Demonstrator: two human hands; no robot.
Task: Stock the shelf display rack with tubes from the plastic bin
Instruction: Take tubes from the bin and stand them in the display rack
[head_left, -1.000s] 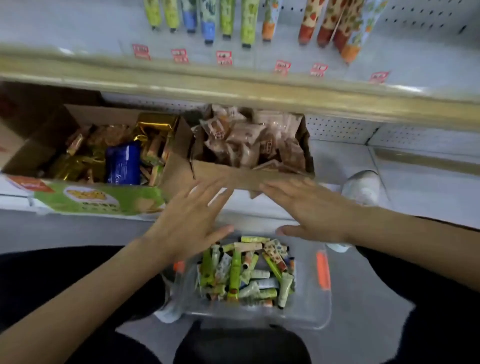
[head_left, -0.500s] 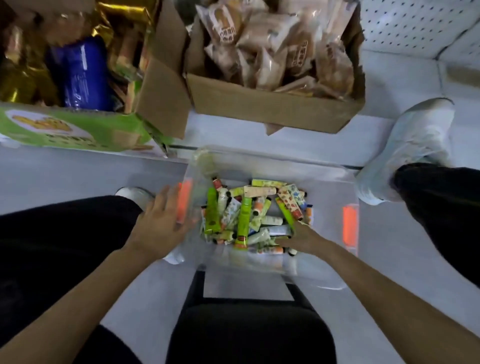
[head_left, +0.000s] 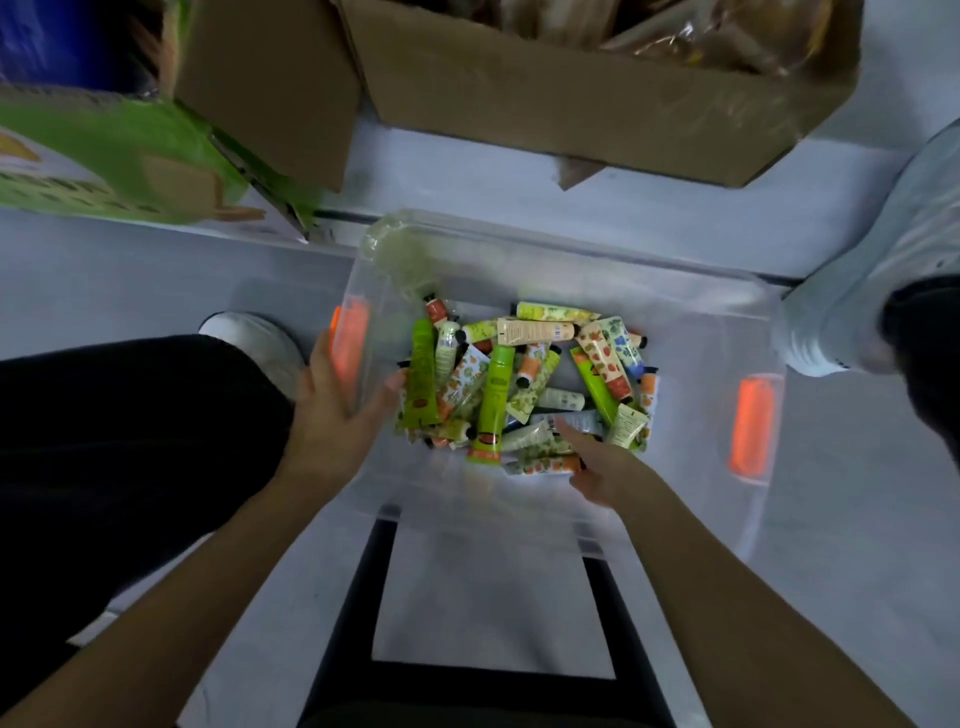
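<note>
1. The tubes (head_left: 519, 384) lie in a loose, crisscrossed heap in the bottom of the clear plastic bin (head_left: 571, 244). The bin sits on the floor between your feet, just on the near side of two cardboard boxes (head_left: 571, 104). The display rack is out of view.
2. Your left hand (head_left: 332, 415) lies against the bin's left wall beside the orange latch (head_left: 349, 338). Its fingers are fairly straight and the thumb is angled in towards the tall green tube (head_left: 422, 374). It steadies the bin and holds no tube.
3. Your right hand (head_left: 602, 462) is down in the near side of the heap with its index finger (head_left: 563, 426) stretched onto a pale tube. The other fingers are hidden, so I cannot tell whether it has pinched anything.
4. Expect the tubes to be light, soft-walled and glossy, likely to slide over one another.
5. Take each tube across the middle of its body or at the stiffer cap end. Grip lightly, since a hard squeeze could dent it.
6. Pick from the top of the heap, because tubes lower down are pinned under others.
</note>
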